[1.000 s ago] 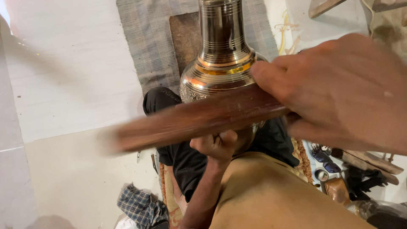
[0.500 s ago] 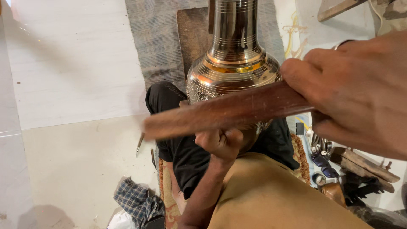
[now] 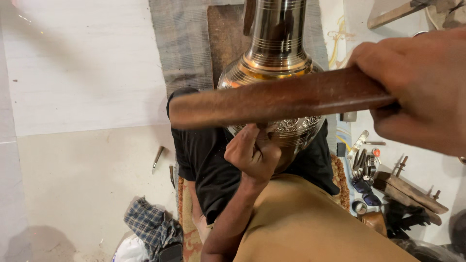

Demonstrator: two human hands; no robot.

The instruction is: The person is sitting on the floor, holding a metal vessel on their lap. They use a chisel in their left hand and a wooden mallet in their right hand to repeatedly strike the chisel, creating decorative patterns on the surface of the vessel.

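A tall shiny metal vase [image 3: 276,43] with an engraved band on its belly stands between my legs. My right hand [image 3: 422,87] grips a long brown wooden bat [image 3: 281,99], held crosswise just in front of the vase's belly. Below the bat, my left hand [image 3: 252,155] is closed around a thin tool that is almost wholly hidden, its fingers pressed to the engraved band [image 3: 291,127]. My black trousers [image 3: 204,160] lie beneath the vase.
Small metal tools [image 3: 364,165] and wooden blocks [image 3: 407,189] lie on the floor to the right. A checked cloth [image 3: 145,223] sits at lower left, two small tools [image 3: 158,157] beside my leg. A grey mat [image 3: 184,43] and a wooden board [image 3: 225,34] lie behind the vase.
The wooden bat has risen and swung to the right across the vase. My left hand has stayed against the engraved band.
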